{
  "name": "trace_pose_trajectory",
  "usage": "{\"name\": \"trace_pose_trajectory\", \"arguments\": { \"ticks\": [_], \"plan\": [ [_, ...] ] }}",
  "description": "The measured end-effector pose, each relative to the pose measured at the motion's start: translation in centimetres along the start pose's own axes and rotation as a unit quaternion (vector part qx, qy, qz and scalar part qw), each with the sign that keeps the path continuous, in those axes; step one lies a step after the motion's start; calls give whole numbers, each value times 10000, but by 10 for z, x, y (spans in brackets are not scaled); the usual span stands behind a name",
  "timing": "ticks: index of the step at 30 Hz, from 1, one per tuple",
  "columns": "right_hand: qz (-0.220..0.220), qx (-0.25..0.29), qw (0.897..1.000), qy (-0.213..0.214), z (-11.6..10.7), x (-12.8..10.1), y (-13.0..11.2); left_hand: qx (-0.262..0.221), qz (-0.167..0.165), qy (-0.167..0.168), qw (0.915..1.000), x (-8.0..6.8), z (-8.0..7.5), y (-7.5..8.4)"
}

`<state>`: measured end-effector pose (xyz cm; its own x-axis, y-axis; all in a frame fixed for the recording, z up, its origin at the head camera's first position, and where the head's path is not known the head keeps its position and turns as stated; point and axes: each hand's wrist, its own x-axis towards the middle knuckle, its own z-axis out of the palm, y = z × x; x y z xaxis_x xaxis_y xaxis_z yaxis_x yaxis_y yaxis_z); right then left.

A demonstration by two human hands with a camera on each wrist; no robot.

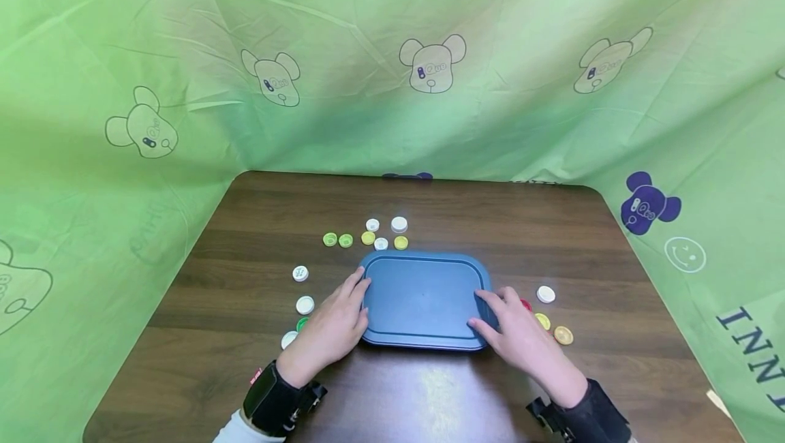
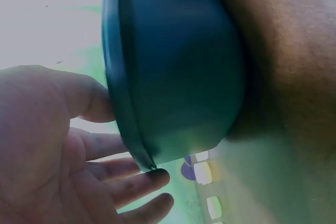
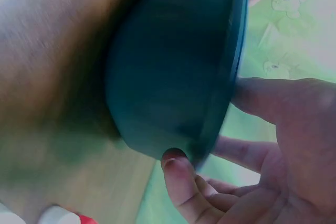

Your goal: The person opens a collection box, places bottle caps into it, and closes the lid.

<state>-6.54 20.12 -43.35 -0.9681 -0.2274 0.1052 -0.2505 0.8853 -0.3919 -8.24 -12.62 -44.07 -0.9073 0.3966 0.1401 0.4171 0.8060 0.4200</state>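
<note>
A blue rectangular container (image 1: 423, 300) with a rimmed lid sits on the dark wooden table (image 1: 429, 395), one hand at each short side. My left hand (image 1: 334, 327) holds its left edge. In the left wrist view the left hand (image 2: 52, 145) has its thumb against the rim of the container (image 2: 178, 66) and its fingers reach along the wall. My right hand (image 1: 521, 337) holds the right edge. In the right wrist view the right hand (image 3: 273, 150) has its thumb on the rim of the container (image 3: 173, 66) and a curled fingertip touches the lower wall.
Bottle caps lie scattered around the container. White ones (image 1: 304, 304) and a green one (image 1: 302, 324) are by my left hand. Yellow, green and white caps (image 1: 368, 238) lie behind it. White (image 1: 546, 294), red (image 1: 526, 304), yellow (image 1: 542, 321) and orange (image 1: 563, 335) caps lie by my right hand. Green cloth (image 1: 392, 54) walls in the table.
</note>
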Motion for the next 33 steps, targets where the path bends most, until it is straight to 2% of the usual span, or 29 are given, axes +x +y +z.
{"name": "trace_pose_trajectory", "arguments": {
  "ticks": [3, 7, 10, 13, 20, 28, 33],
  "plan": [
    [-66, -128, 9999, 11, -9, 10, 2, 124, -174, 129, 9997, 9, -4, 4],
    [-100, -287, 9995, -12, -18, 34, 6, 480, -693, 364, 9958, 17, -8, 8],
    [-136, -299, 9994, -136, -17, 53, 8, 595, -1169, 374, 9906, 15, -9, 11],
    [-204, -344, 9989, -259, -15, 66, 10, 604, -1424, 290, 9875, 8, -8, 12],
    [-99, -289, 9986, -425, -11, 78, 15, 640, -1316, 301, 9888, 4, -7, 16],
    [-6, -211, 9989, -418, -6, 80, 16, 254, -1510, 131, 9881, -3, -3, 20],
    [92, -232, 9991, -344, -5, 81, 14, 122, -1375, 246, 9901, -4, 0, 20]
  ]
}}
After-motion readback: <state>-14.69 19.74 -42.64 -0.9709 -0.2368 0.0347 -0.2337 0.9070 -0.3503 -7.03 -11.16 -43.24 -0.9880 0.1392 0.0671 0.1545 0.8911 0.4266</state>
